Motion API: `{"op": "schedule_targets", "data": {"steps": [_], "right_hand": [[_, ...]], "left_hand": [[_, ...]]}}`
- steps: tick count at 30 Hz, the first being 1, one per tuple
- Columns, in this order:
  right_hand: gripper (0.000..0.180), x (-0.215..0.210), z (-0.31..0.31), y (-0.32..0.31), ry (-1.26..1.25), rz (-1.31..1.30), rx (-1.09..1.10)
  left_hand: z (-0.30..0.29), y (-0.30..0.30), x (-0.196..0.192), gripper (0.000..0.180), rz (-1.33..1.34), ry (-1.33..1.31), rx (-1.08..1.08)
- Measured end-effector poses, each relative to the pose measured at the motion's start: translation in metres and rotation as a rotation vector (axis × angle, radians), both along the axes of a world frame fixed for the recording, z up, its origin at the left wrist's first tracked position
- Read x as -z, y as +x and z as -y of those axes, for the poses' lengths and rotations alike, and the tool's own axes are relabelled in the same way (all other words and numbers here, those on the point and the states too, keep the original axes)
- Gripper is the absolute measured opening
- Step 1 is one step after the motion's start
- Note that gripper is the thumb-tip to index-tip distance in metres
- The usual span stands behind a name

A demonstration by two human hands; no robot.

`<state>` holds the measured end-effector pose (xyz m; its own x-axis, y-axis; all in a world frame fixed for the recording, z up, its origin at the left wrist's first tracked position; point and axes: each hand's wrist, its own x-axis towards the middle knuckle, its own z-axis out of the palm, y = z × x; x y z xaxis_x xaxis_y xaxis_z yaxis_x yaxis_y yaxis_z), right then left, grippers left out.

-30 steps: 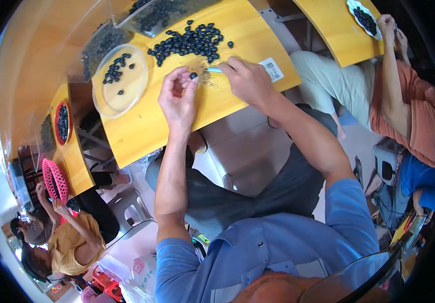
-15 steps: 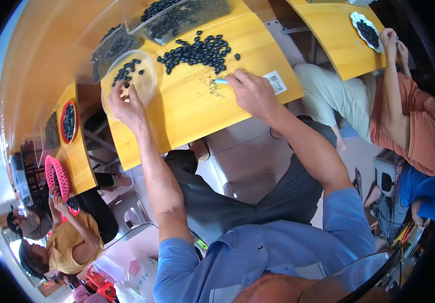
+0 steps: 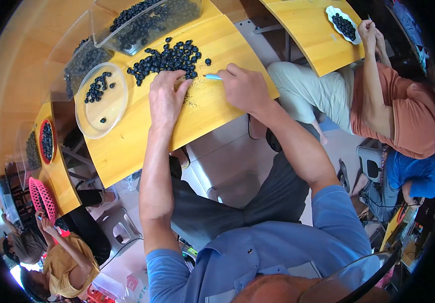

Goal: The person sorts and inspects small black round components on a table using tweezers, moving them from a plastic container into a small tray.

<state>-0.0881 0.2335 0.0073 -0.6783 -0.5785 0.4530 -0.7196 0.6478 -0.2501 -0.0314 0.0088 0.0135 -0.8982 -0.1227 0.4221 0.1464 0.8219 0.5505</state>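
the left grip bends over dark round pieces toward the surface's far edge, any pinch hidden; the right grip pinches a light-blue tool, best kept clear of fingertips.

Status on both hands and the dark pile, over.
Left hand at near edge of dark pile. Right hand gripping blue tool. Nothing seen blocking either hand.

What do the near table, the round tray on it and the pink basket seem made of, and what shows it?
Near table: wood or laminate, smooth; faint streaky grain shows.
Round tray: probably clear, glossy plastic; the yellow table shows through.
Pink basket: likely opaque moulded plastic; even colour, regular holes.
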Motion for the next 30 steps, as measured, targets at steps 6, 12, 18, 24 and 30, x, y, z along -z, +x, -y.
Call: {"op": "schedule_targets", "data": {"steps": [6,12,18,24,30], "right_hand": [[0.015,0.0,0.002,-0.006,-0.081,0.003,0.014],[0.016,0.004,0.009,-0.007,-0.119,0.047,0.006],[0.018,0.005,0.02,-0.006,-0.167,0.054,-0.006],[0.016,0.005,0.031,0.006,-0.267,0.022,-0.076],[0.02,0.009,0.043,0.018,-0.259,-0.112,-0.159]], "left_hand": [[-0.009,-0.008,0.006,0.021,0.059,-0.006,0.02],[-0.013,-0.008,-0.001,0.018,0.005,0.069,0.012],[0.0,-0.001,-0.001,0.019,-0.002,0.333,-0.028],[0.004,0.018,0.0,0.019,0.026,0.507,-0.068],[0.001,0.029,0.006,0.021,0.028,0.621,-0.06]]}}
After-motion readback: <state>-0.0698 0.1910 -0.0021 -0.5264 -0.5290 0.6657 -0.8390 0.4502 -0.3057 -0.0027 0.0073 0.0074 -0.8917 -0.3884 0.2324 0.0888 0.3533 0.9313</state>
